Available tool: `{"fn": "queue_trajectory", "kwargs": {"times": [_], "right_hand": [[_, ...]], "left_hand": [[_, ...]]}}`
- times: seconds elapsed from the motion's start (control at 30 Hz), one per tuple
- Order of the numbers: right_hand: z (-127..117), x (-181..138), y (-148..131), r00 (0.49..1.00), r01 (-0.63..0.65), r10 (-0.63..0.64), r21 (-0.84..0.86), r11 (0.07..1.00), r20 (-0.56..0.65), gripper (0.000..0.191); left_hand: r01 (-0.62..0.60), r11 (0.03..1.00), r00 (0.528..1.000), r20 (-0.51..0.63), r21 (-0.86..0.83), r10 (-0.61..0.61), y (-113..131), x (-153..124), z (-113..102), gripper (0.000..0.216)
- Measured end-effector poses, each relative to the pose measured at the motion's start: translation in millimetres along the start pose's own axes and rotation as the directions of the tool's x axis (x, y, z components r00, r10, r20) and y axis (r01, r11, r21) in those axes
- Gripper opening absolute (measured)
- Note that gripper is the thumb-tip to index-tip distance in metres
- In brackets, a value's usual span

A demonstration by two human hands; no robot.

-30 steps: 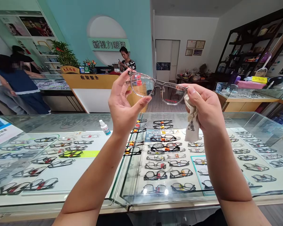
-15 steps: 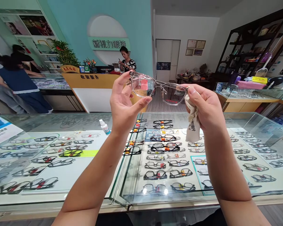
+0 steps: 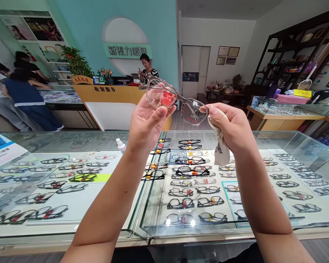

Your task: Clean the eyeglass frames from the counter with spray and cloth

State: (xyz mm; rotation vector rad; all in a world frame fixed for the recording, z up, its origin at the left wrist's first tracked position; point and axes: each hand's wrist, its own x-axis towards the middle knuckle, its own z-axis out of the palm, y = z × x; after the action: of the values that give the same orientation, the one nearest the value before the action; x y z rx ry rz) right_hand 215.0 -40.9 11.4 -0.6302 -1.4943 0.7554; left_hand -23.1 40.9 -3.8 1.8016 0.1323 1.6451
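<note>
In the head view, the clear-framed glasses (image 3: 182, 100) are held up above a glass display desk (image 3: 192, 238), tilted down toward the right hand (image 3: 231, 126), which pinches that end together with a hanging pale cloth (image 3: 222, 153). The left hand (image 3: 145, 122) is half curled about the other lens, though whether it grips cannot be told; a white bottle (image 3: 120, 145) stands near its wrist, and rows of spectacles (image 3: 192, 170) lie below.
</note>
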Motion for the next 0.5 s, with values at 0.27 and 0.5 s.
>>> {"fn": "queue_trajectory", "kwargs": {"times": [0.27, 0.5], "right_hand": [[11, 0, 12, 0.999, 0.054, -0.054, -0.239, 0.970, 0.003, 0.042], [22, -4, 14, 0.992, 0.127, -0.108, -0.499, 0.857, 0.067, 0.027]], "left_hand": [[0.056, 0.995, 0.998, -0.037, -0.083, -0.059, -15, -1, 4, 0.074], [0.032, 0.994, 0.993, -0.112, -0.106, -0.044, -15, -3, 12, 0.073]]}}
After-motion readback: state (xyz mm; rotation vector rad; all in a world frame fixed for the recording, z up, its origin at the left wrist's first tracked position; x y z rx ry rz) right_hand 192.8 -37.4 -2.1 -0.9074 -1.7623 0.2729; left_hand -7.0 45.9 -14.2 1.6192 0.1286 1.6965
